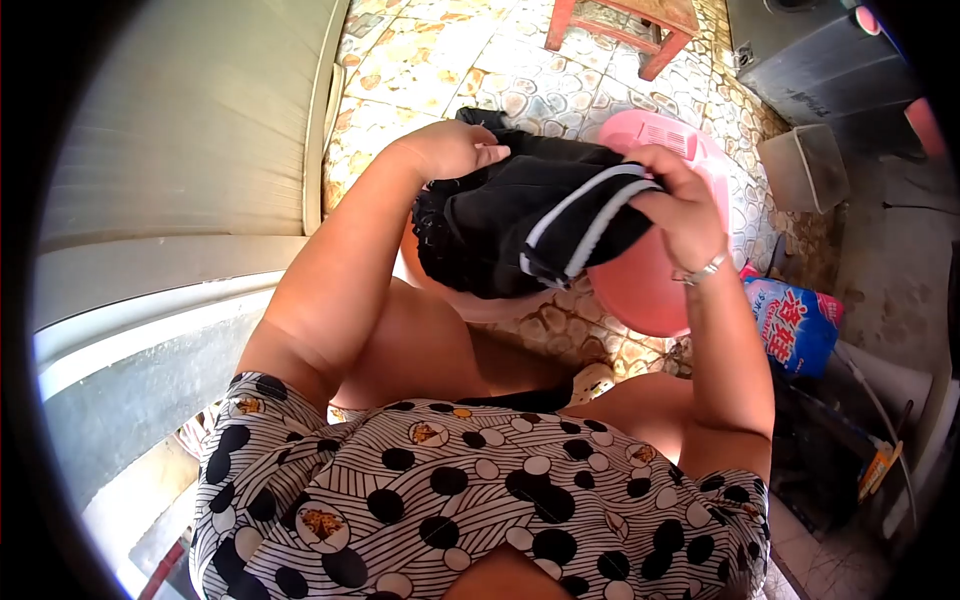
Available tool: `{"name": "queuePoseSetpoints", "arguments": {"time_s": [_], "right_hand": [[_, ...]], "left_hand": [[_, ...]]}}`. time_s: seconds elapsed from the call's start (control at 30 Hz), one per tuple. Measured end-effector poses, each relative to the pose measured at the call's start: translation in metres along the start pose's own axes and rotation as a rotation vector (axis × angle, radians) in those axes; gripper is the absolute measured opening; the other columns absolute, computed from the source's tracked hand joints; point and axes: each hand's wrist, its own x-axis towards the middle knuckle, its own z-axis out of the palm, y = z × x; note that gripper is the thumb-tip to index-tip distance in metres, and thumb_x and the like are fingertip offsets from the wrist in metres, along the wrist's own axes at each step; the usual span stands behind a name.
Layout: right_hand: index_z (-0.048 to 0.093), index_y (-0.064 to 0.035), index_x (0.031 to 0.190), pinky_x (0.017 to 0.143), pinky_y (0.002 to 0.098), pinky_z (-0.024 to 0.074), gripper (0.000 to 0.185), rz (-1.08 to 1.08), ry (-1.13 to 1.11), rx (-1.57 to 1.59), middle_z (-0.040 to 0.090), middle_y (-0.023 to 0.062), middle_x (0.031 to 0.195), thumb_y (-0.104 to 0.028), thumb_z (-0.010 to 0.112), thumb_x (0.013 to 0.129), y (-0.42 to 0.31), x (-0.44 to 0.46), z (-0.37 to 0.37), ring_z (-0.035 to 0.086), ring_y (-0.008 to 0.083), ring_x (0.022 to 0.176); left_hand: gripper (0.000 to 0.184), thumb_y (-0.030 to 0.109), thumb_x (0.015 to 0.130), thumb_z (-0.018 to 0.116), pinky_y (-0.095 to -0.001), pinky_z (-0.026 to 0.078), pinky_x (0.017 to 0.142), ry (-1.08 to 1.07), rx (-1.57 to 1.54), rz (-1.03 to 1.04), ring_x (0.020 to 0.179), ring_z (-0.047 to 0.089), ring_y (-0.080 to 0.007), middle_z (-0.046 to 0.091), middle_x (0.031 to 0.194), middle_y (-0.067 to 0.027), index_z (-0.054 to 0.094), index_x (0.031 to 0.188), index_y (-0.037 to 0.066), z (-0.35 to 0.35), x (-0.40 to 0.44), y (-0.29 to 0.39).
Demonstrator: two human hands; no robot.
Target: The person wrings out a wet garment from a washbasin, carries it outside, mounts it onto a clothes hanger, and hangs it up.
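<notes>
A black garment point(490, 215) with white stripes and a gathered edge is stretched between my two hands, above the floor and in front of my knees. My left hand point(450, 150) is closed on its upper left part, thumb on top. My right hand point(682, 205) grips the striped end at the right, with a metal band around the wrist. Behind and below that end is a pink plastic basin point(650, 285), partly covered by the cloth. Under the garment's left side shows the rim of another pinkish container, mostly hidden. What kind of garment it is, I cannot tell.
A red wooden stool point(640, 22) stands on the stone-patterned floor ahead. To the right are a blue and pink printed bag point(792, 322), a clear plastic bin point(805, 168) and a grey appliance point(820, 65). A pale panel point(190, 130) rises along my left.
</notes>
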Motion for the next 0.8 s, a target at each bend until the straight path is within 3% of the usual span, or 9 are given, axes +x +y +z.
{"name": "queuePoseSetpoints", "arguments": {"time_s": [0.17, 0.27, 0.33, 0.43, 0.57, 0.6, 0.63, 0.67, 0.8], "right_hand": [[0.054, 0.0002, 0.097, 0.076, 0.0215, 0.0376, 0.033, -0.190, 0.017, -0.073, 0.053, 0.0012, 0.090, 0.007, 0.051, 0.064, -0.069, -0.029, -0.019, 0.049, 0.0103, 0.084], [0.053, 0.0049, 0.099, 0.079, 0.0229, 0.0385, 0.049, -0.312, 0.168, -0.128, 0.054, 0.0075, 0.098, -0.027, 0.063, 0.063, -0.087, -0.053, -0.054, 0.052, 0.0151, 0.088], [0.050, 0.0063, 0.101, 0.081, 0.0266, 0.0406, 0.051, -0.418, 0.210, 0.047, 0.053, 0.0129, 0.102, -0.028, 0.064, 0.066, -0.097, -0.069, -0.065, 0.053, 0.0198, 0.090], [0.048, 0.0068, 0.099, 0.084, 0.0316, 0.0412, 0.052, -0.428, 0.165, 0.041, 0.050, 0.0195, 0.107, -0.030, 0.066, 0.067, -0.109, -0.088, -0.082, 0.054, 0.0261, 0.092], [0.055, 0.0029, 0.098, 0.078, 0.0235, 0.0374, 0.051, -0.149, 0.052, -0.476, 0.051, 0.0069, 0.105, -0.035, 0.068, 0.067, -0.105, -0.102, -0.123, 0.049, 0.0129, 0.091], [0.055, 0.0016, 0.098, 0.075, 0.0237, 0.0381, 0.042, -0.114, -0.021, -0.431, 0.051, 0.0039, 0.100, -0.024, 0.068, 0.066, -0.100, -0.096, -0.118, 0.048, 0.0113, 0.087], [0.055, 0.0001, 0.095, 0.072, 0.0228, 0.0383, 0.031, -0.003, -0.014, -0.422, 0.052, 0.0020, 0.092, -0.004, 0.062, 0.065, -0.088, -0.091, -0.116, 0.048, 0.0104, 0.083], [0.055, -0.0016, 0.091, 0.070, 0.0216, 0.0385, 0.032, 0.111, -0.028, -0.514, 0.052, 0.0004, 0.086, 0.009, 0.054, 0.061, -0.075, -0.085, -0.118, 0.048, 0.0090, 0.081], [0.059, -0.0037, 0.085, 0.066, 0.0223, 0.0421, 0.024, 0.378, -0.102, -0.622, 0.056, -0.0010, 0.073, 0.000, 0.063, 0.063, 0.008, -0.067, -0.153, 0.050, 0.0079, 0.070]], "left_hand": [[0.040, 0.031, 0.083, 0.057, -0.0288, 0.044, 0.078, -0.037, 0.105, 0.004, 0.086, 0.058, -0.0252, 0.062, 0.095, -0.0157, 0.055, 0.112, 0.003, -0.001, -0.004, 0.007], [0.044, 0.034, 0.082, 0.057, -0.0298, 0.044, 0.080, -0.033, 0.136, -0.039, 0.088, 0.058, -0.0257, 0.062, 0.096, -0.0165, 0.054, 0.114, 0.004, -0.007, -0.008, 0.005], [0.048, 0.038, 0.081, 0.058, -0.0317, 0.043, 0.083, -0.036, 0.189, -0.111, 0.091, 0.058, -0.0269, 0.061, 0.099, -0.0176, 0.053, 0.116, 0.005, -0.013, -0.011, 0.002], [0.048, 0.038, 0.081, 0.057, -0.0328, 0.042, 0.086, -0.046, 0.178, -0.138, 0.095, 0.057, -0.0281, 0.060, 0.103, -0.0175, 0.052, 0.117, 0.006, -0.018, -0.015, -0.004], [0.047, 0.037, 0.081, 0.057, -0.0328, 0.042, 0.085, -0.055, 0.134, -0.125, 0.096, 0.057, -0.0274, 0.060, 0.103, -0.0165, 0.052, 0.117, 0.007, -0.019, -0.016, 0.001], [0.047, 0.037, 0.081, 0.057, -0.0329, 0.042, 0.085, -0.066, 0.124, -0.123, 0.095, 0.057, -0.0271, 0.060, 0.102, -0.0164, 0.052, 0.117, 0.006, -0.018, -0.015, 0.003], [0.047, 0.036, 0.081, 0.057, -0.0325, 0.043, 0.083, -0.064, 0.164, -0.114, 0.092, 0.057, -0.0262, 0.061, 0.098, -0.0159, 0.053, 0.117, 0.006, -0.015, -0.012, 0.003], [0.046, 0.036, 0.081, 0.058, -0.0319, 0.043, 0.082, -0.068, 0.140, -0.095, 0.089, 0.057, -0.0256, 0.061, 0.095, -0.0151, 0.053, 0.116, 0.006, -0.013, -0.011, 0.004], [0.046, 0.035, 0.081, 0.058, -0.0312, 0.043, 0.080, -0.107, 0.135, -0.095, 0.087, 0.057, -0.0254, 0.061, 0.093, -0.0144, 0.053, 0.115, 0.005, -0.011, -0.009, 0.012]]}}
